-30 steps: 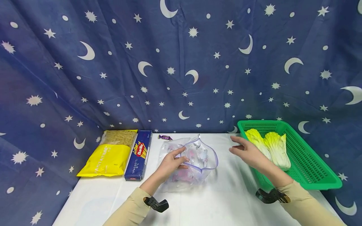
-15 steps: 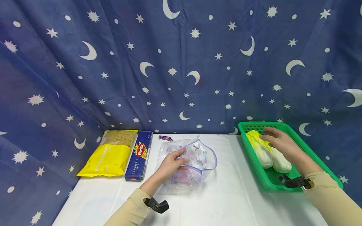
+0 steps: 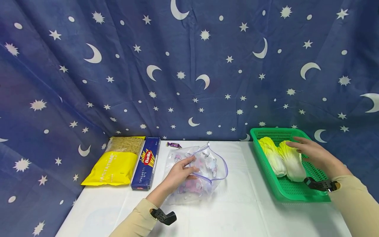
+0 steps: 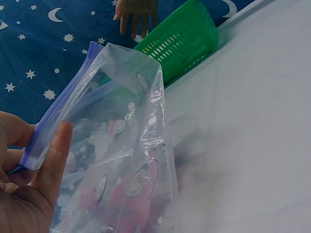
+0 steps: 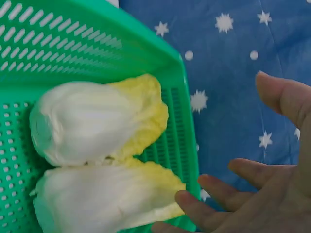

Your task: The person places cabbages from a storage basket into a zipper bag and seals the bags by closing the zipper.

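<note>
My left hand [image 3: 180, 171] pinches the purple zip edge of a clear plastic zip bag [image 3: 192, 189] printed with pink figures. The bag's mouth gapes toward the right. In the left wrist view, fingers lie on both sides of the bag's [image 4: 131, 194] rim. Over the green basket [image 3: 266, 179] my right hand [image 3: 318, 154] hovers with spread fingers, holding nothing. Two napa cabbages lie side by side below it, a left one [image 3: 273, 158] and a right one [image 3: 293, 163]. In the right wrist view the fingertips overlap the leafy yellow end of the nearer cabbage [image 5: 112, 196].
A yellow pasta bag [image 3: 115, 168] and a blue spaghetti box [image 3: 145, 164] lie at the left of the white table [image 3: 225, 214]. A purple wrapped candy [image 3: 173, 144] sits behind the zip bag. A blue star-patterned curtain [image 3: 177, 82] hangs along the back.
My right hand has moved right, from beside the basket to above the cabbages and the basket's right part. My left hand keeps its hold on the zip bag in nearly the same place.
</note>
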`<control>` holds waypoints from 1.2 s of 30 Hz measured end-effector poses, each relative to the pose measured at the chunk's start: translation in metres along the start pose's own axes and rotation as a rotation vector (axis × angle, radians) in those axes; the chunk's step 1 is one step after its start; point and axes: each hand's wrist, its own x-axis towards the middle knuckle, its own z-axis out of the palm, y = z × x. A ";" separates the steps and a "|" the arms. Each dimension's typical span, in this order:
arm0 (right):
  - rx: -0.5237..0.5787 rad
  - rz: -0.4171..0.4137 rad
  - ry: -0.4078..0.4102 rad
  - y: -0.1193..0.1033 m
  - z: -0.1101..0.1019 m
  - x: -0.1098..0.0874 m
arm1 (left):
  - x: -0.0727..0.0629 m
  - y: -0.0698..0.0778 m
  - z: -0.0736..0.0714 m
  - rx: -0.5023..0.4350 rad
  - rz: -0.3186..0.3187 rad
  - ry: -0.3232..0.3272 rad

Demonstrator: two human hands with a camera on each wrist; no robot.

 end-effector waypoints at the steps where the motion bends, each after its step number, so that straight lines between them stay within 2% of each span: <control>1: 0.000 0.014 -0.006 0.002 -0.002 0.001 | 0.000 0.000 0.000 -0.001 0.000 0.001; 7: -0.019 0.097 -0.056 0.018 -0.015 0.004 | -0.001 0.000 0.001 -0.005 0.001 -0.007; 13: 0.025 0.173 -0.104 0.035 -0.021 0.012 | -0.003 0.001 0.002 -0.007 0.005 -0.011; 23: 0.062 0.238 -0.132 0.045 -0.024 0.020 | -0.004 -0.001 0.004 0.011 0.002 -0.007; 29: 0.113 0.310 -0.116 0.056 -0.023 0.022 | -0.005 -0.001 0.006 0.022 -0.006 -0.002; 32: 0.131 0.321 -0.110 0.060 -0.021 0.021 | -0.005 -0.001 0.006 0.027 -0.013 -0.001; 36: 0.094 0.306 -0.118 0.064 -0.020 0.024 | -0.005 -0.002 0.006 0.035 -0.020 0.001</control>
